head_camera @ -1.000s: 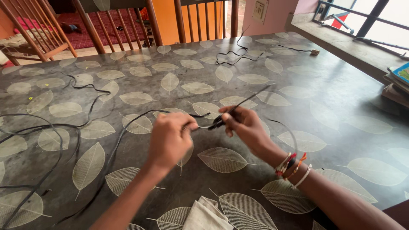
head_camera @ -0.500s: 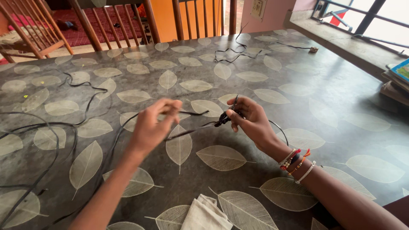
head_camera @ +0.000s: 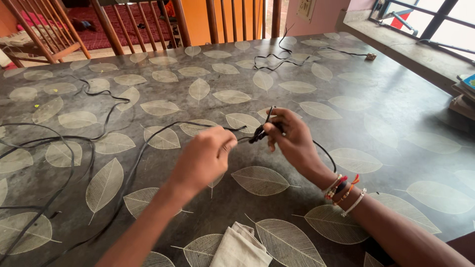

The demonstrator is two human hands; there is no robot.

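Note:
My left hand [head_camera: 204, 158] pinches a thin black cord [head_camera: 163, 129] just above the table, fingers closed on it. That cord trails left and down across the tabletop. My right hand [head_camera: 292, 138] grips the cord's other part, with a short black end [head_camera: 268, 114] sticking up from between the fingers and a loop curving out to the right of the wrist. The two hands are close together, a short taut piece of cord between them. Coloured bangles circle my right wrist [head_camera: 341, 190].
A dark table [head_camera: 396, 109] with a pale leaf pattern fills the view. More black cords [head_camera: 44, 143] lie at the left, another black cord [head_camera: 277, 59] at the far side. A folded cloth [head_camera: 240, 247] lies at the near edge. Wooden chairs [head_camera: 44, 29] stand behind.
Both hands have shifted slightly on the cord. My left hand has closed tighter and come nearer my right hand, which has tipped the cord's short end upward.

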